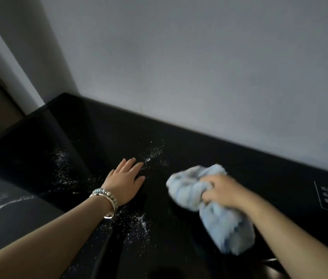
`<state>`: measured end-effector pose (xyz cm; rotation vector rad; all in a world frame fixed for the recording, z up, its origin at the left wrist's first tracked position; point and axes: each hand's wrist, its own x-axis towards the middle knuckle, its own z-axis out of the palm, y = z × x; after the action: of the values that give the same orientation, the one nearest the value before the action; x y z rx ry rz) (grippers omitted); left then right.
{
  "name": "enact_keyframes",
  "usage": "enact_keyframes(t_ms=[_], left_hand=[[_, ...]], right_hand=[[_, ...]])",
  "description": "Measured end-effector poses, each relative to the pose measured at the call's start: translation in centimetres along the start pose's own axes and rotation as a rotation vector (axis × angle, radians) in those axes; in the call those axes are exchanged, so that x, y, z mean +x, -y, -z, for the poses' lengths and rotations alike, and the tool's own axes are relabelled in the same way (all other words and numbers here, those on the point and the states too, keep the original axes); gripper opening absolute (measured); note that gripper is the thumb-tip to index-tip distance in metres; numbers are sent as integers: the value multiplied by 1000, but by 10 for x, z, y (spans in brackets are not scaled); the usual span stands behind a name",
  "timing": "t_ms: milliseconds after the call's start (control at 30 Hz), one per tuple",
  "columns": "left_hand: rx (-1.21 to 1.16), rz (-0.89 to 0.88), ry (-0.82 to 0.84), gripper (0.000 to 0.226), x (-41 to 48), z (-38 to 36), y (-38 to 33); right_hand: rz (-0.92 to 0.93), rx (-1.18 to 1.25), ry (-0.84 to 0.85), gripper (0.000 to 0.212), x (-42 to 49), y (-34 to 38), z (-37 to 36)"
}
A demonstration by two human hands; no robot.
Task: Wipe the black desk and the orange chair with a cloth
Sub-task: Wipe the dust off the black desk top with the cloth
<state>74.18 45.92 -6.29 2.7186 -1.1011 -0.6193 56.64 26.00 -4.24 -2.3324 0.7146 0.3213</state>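
Fingers (pixel 208 196) of the right hand (pixel 223 190) clutch the bunched blue cloth (pixel 185 188) at centre-right, white specks (pixel 153 154) lying just left, nearer the flat, outspread left hand (pixel 125 178) on the tabletop (pixel 239 158).

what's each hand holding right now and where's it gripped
The right hand grips the bunched blue cloth around its middle. The left hand holds nothing, lying flat on the black desk.

dim, cool light | cloth (pixel 209 200) motion-blurred | desk (pixel 179 137) near-black | wide-angle edge warp
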Motion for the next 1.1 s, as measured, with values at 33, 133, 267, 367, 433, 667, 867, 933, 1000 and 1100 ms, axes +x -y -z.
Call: enact_keyframes(t_ms=[33, 133, 267, 367, 433, 667, 867, 933, 1000, 1100], left_hand=[[3, 0, 10, 54, -8, -4, -1], [10, 39, -5, 55, -30, -19, 1], [0, 65, -61, 57, -61, -36, -4], [-28, 67, -104, 57, -82, -50, -8], [-35, 89, -117, 57, -93, -57, -7], [-65, 125, -60, 57, -114, -69, 0], [-125, 131, -76, 53, -111, -69, 2], [-131, 118, -81, 53, -112, -68, 3], [-107, 106, -73, 52, -115, -68, 3], [-41, 92, -66, 50, -118, -74, 2]], right_hand=[[-33, -12, -106, 35, 6, -1, 9], [-80, -240, -312, 42, 20, 3, 3], [-67, -403, -338, 47, -3, 3, -70], [272, -441, -381, 48, -41, 8, -102], [303, -488, -333, 54, -52, -1, -101], [-193, -362, -617, 39, -69, -18, -93], [372, -141, -579, 36, -83, 27, -125], [196, -128, -785, 33, -83, 3, -95], [-134, -244, -776, 33, -90, -30, -69], [-414, -327, -622, 42, -105, -54, -84]])
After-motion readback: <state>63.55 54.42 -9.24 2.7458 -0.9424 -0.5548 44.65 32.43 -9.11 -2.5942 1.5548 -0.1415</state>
